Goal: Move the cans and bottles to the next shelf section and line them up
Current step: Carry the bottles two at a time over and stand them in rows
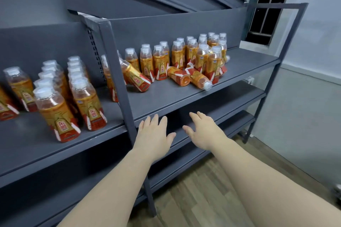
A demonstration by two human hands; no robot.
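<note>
L hand (154,134) & R hand (204,131) empty, fingers straight, near shelf lip (184,105); suggest gripping toppled bottle (135,77) by body, one per hand, then extend left-section rows (55,112).

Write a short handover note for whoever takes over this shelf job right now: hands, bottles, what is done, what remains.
Left hand: open, holding nothing, in front of the shelf.
Right hand: the same.
Lined-up bottles stand in rows in the left section.
Jumbled bottles crowd the right section; several lie on their sides, such as the fallen bottle.
Done: the left rows. Left: probably carry the right group across and line it up. No cans show.
</note>
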